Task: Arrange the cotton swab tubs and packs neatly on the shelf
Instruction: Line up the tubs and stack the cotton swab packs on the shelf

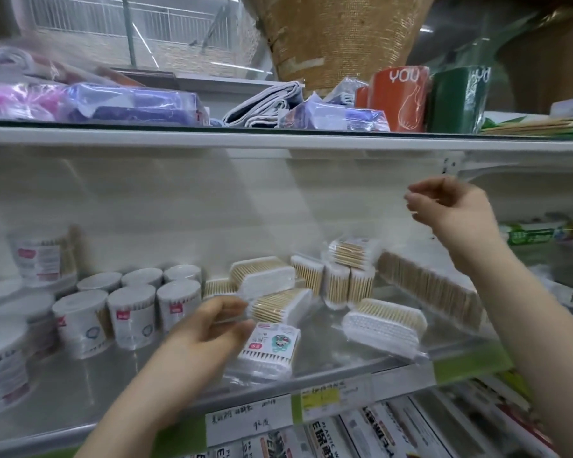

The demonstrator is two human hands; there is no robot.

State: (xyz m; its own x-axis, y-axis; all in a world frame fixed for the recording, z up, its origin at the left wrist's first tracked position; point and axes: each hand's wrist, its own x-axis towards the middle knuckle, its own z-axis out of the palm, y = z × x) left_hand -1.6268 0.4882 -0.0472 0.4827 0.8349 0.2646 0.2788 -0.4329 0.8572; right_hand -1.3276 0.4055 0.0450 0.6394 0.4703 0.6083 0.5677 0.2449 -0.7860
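Your left hand, lower centre: grip clamped on the left end of a pack, thumb below, fingers on top. A labelled pack lies flat just beneath it, near the front of the shelf. Your right hand is up at upper right, fingers curled with tips close together. Blurred, so cannot tell if the grip holds anything. The tubs stand upright in rows at centre left, and other packs are jumbled and tilted at centre right — one apart in front.
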